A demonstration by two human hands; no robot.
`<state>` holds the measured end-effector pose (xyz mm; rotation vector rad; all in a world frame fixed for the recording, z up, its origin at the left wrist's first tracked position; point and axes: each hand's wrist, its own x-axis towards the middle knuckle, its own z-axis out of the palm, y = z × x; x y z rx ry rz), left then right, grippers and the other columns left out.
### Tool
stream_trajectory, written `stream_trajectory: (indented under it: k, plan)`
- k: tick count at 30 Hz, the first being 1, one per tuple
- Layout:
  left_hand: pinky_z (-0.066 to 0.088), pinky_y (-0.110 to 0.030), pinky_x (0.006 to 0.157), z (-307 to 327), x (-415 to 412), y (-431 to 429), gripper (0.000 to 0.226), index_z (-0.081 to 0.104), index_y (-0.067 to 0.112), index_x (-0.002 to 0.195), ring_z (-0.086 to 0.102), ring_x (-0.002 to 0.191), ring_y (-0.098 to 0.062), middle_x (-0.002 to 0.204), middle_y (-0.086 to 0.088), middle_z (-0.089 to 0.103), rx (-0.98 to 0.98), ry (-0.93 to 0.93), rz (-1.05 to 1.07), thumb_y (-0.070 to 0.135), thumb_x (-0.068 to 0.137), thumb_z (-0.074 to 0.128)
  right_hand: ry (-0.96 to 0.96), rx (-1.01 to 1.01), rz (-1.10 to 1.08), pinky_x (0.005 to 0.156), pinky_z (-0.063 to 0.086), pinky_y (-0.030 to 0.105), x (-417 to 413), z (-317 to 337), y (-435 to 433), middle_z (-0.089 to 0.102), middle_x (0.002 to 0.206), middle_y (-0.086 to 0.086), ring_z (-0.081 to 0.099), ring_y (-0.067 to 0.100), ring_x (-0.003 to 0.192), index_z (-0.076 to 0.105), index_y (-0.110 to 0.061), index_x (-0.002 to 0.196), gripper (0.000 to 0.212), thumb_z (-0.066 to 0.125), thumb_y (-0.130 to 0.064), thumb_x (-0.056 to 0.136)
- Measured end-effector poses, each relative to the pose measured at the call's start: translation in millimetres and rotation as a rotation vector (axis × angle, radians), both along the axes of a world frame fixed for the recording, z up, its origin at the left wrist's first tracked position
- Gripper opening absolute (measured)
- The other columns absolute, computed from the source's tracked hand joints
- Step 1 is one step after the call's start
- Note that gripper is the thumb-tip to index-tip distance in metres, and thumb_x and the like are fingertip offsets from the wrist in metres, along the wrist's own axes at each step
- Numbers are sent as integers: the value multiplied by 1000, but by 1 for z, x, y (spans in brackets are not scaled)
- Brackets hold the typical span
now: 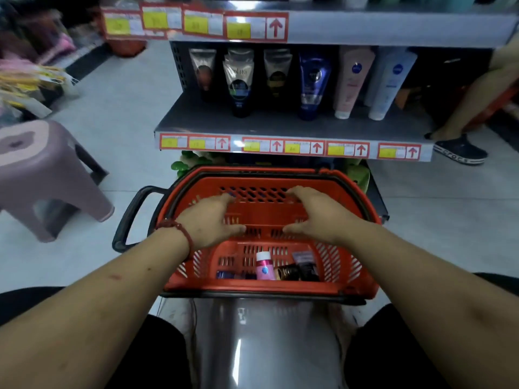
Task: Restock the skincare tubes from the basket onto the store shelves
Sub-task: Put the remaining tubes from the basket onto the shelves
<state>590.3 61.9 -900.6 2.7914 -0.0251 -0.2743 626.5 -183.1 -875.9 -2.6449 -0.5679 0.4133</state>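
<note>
Red basket (pixel 362 265): left hand (pixel 209 221), right hand (pixel 314 217) inside, seemingly empty.

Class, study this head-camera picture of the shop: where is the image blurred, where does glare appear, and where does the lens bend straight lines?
Head view: the upper shelf's price labels and the hanging goods at far left are smeared with blur; a bright glare streak runs down the shiny surface below the basket; the wide-angle lens bows the lower shelf edge; the tubes in the basket are fairly sharp.
</note>
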Motion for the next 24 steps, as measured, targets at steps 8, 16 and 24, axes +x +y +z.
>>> stream_trajectory:
  k: [8, 16, 24]
  plan:
    - [44, -30, 104, -64, 7, -23, 69, 48, 18, 144, 56, 127, -24, 143, -6, 57, -47, 349, -94, 49, 86, 72, 241, -147, 41, 106, 45, 35, -1, -49, -5, 57, 141, 7, 56, 26, 125, 46, -16, 142, 75, 82, -38, 80]
    - [46, -29, 98, -110, 21, -30, 52, 51, 12, 140, 61, 118, -25, 130, -9, 66, 29, 513, -183, 39, 96, 62, 396, -269, 68, 101, 45, 35, 18, -92, -6, 55, 142, 6, 55, 28, 126, 48, -21, 141, 75, 85, -33, 77]
    - [42, -29, 96, -146, 50, -19, 51, 50, 10, 140, 57, 123, -30, 134, -11, 61, 82, 558, -207, 34, 96, 63, 484, -273, 40, 98, 49, 31, 44, -149, 6, 62, 133, 8, 60, 27, 117, 55, -19, 135, 70, 88, -29, 74]
